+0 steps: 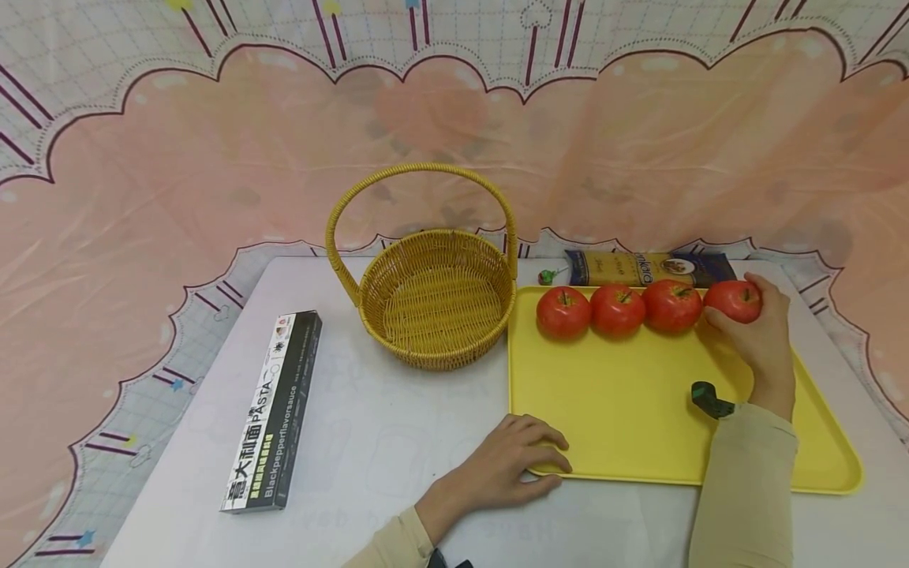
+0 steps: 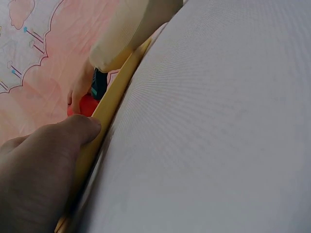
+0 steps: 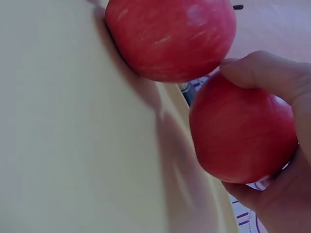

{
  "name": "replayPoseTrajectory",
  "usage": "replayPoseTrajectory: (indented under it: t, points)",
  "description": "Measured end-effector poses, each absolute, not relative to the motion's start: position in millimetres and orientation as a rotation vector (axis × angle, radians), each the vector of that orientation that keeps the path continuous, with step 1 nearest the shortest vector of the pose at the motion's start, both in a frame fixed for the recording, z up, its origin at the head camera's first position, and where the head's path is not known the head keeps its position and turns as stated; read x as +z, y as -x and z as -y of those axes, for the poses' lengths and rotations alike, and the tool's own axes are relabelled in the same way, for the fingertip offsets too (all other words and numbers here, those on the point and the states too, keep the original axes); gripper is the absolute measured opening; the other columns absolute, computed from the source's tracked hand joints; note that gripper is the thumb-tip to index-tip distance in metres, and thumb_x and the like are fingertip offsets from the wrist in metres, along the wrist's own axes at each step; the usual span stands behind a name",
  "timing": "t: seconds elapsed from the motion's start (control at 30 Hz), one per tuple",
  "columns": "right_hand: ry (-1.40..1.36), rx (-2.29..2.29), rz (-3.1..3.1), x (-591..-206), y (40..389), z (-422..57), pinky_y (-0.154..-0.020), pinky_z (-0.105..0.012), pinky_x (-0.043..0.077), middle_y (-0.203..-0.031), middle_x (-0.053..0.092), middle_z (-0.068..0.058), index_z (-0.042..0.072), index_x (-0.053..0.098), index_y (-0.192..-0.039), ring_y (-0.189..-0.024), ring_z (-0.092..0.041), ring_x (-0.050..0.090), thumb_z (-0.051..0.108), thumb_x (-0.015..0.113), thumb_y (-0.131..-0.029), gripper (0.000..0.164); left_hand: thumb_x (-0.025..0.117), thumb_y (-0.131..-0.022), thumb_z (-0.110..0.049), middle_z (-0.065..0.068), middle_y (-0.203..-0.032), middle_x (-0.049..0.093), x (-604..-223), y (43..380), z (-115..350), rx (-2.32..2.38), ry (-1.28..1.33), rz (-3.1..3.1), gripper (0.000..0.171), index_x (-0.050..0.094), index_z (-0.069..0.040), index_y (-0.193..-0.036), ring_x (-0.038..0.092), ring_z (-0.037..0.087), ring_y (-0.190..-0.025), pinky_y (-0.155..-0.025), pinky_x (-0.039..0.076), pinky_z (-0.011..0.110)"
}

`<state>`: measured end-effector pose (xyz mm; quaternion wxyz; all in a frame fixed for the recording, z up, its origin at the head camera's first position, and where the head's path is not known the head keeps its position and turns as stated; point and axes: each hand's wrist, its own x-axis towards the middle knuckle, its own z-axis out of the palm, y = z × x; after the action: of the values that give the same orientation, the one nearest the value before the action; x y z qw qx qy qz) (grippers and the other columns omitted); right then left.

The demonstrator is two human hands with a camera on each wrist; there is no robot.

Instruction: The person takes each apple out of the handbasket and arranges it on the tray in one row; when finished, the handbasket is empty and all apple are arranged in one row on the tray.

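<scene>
My right hand [image 1: 756, 335] grips a red apple [image 1: 733, 301] at the back right of a yellow tray [image 1: 611, 410], with thumb and fingers around its sides. In the right wrist view this apple [image 3: 243, 128] appears slightly above the tray, beside another apple [image 3: 170, 36]. Three more apples, the leftmost [image 1: 563, 312] among them, stand in a row along the tray's back edge, stems up. At the tray's near left corner rests my left hand [image 1: 507, 465], fingers relaxed over the rim. The left wrist view shows its thumb [image 2: 87, 128] against the tray's edge.
A yellow wicker basket [image 1: 436, 359] with a tall handle stands left of the tray. Farther left lies a black-and-white pasta box [image 1: 273, 414]. Behind the tray are a pasta packet [image 1: 614, 268] and a small green-and-red item [image 1: 547, 277]. A patterned cloth hangs behind the white table.
</scene>
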<state>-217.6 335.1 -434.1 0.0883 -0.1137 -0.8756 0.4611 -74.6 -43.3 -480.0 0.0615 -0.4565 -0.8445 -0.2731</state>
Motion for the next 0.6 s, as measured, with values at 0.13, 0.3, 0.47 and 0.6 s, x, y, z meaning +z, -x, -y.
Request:
replayPoseTrajectory:
  t: [0.13, 0.3, 0.47, 0.6]
  points:
    - [0.311, 1.352, 2.662, -435.3, 217.2, -337.2, -0.11, -0.058, 0.024, -0.148, 0.015, -0.024, 0.015, 0.014, -0.151, -0.13, -0.043, 0.026, 0.032, 0.067, -0.085, 0.086, 0.063, -0.089, -0.033, -0.012, -0.117, 0.06, -479.6, 74.6, 42.8, -0.835, 1.378, 2.556, 0.013, 0.068, -0.031, -0.101, 0.048, 0.004, -0.113, -0.096, 0.035, 0.023]
    - [0.29, 1.351, 2.694, -436.5, 217.2, -338.3, -0.109, -0.061, 0.023, -0.148, 0.014, -0.026, 0.013, 0.012, -0.151, -0.13, -0.046, 0.025, 0.035, 0.066, -0.086, 0.088, 0.064, -0.088, -0.031, -0.012, -0.116, 0.06, -478.6, 74.3, 42.3, -0.846, 1.375, 2.569, 0.013, 0.068, -0.031, -0.1, 0.048, 0.004, -0.113, -0.095, 0.035, 0.023]
    - [0.316, 1.371, 2.683, -438.9, 218.7, -338.6, -0.109, -0.06, 0.023, -0.148, 0.013, -0.025, 0.016, 0.01, -0.152, -0.132, -0.045, 0.024, 0.037, 0.066, -0.086, 0.089, 0.064, -0.089, -0.031, -0.012, -0.116, 0.06, -478.3, 74.1, 42.4, -0.847, 1.379, 2.556, 0.012, 0.068, -0.031, -0.1, 0.048, 0.005, -0.112, -0.095, 0.035, 0.023]
    - [0.351, 1.403, 2.667, -440.5, 220.0, -338.8, -0.11, -0.059, 0.023, -0.148, 0.011, -0.024, 0.019, 0.009, -0.152, -0.132, -0.046, 0.023, 0.039, 0.06, -0.089, 0.084, 0.063, -0.089, -0.031, -0.012, -0.117, 0.06, -478.7, 74.3, 42.9, -0.843, 1.383, 2.554, 0.012, 0.068, -0.031, -0.1, 0.048, 0.005, -0.113, -0.095, 0.034, 0.023]
